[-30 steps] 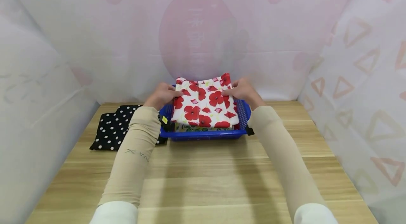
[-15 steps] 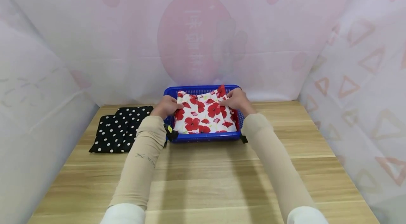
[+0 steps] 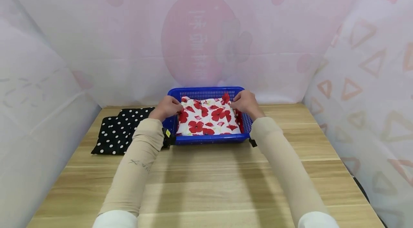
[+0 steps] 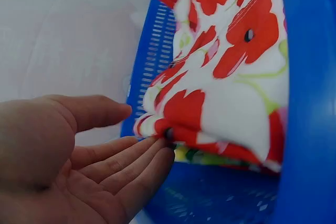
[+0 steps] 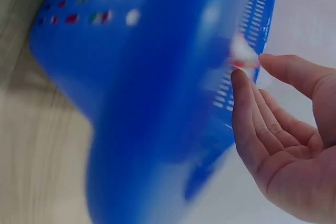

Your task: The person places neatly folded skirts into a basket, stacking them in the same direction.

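A folded white garment with red flowers (image 3: 208, 118) lies inside a blue plastic basket (image 3: 206, 140) at the back of the table. My left hand (image 3: 166, 108) is at its far left corner; in the left wrist view the fingers (image 4: 134, 163) lie almost straight under the cloth's edge, with the thumb held off it. At the far right corner is my right hand (image 3: 246, 103). The right wrist view has a small tip of the garment (image 5: 243, 53) between that thumb and forefinger. Under the garment, a strip of green and yellow cloth (image 4: 197, 157) shows.
Left of the basket, a folded black garment with white dots (image 3: 117, 133) lies on the wooden table (image 3: 206, 185), partly behind my left forearm. Printed white and pink curtains (image 3: 135, 41) stand close behind the basket and along both sides.
Both hands have lowered the floral garment from above the rim down into the basket. Its far edge now lies lower and flatter, and the left thumb is off the cloth.
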Available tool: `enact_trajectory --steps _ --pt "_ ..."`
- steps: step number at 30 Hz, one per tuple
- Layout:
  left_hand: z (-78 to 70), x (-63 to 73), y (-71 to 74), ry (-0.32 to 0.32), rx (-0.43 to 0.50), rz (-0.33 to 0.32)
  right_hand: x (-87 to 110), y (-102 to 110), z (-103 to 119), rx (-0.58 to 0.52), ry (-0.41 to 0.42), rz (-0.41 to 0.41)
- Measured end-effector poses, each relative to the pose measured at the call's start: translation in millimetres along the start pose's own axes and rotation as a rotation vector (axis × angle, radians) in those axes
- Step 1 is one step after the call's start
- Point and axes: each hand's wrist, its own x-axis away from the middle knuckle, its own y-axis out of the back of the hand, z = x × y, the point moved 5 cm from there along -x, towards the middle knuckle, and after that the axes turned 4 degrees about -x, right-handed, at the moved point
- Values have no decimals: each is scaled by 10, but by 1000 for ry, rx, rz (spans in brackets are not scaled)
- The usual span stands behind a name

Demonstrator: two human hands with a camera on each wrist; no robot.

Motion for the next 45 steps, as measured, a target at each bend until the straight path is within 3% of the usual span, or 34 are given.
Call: enact_trajectory --steps 7,11,17,23,26,32,45 --pt "12 288 335 -182 -94 3 106 266 -25 38 90 17" --pt "121 519 527 -246 -229 -39 215 381 -16 104 164 47" --pt "409 822 716 -264 -463 -76 389 422 -52 254 251 79" --pt "791 1002 776 -251 -553 -126 522 328 -172 473 335 79" --pt "963 1041 740 -225 -564 -136 562 267 -268 552 336 80" --pt "1296 1042 652 -177 -555 -150 587 153 -449 571 347 79" --pt "2025 860 612 -112 -537 -181 579 -29 -629 566 315 97"
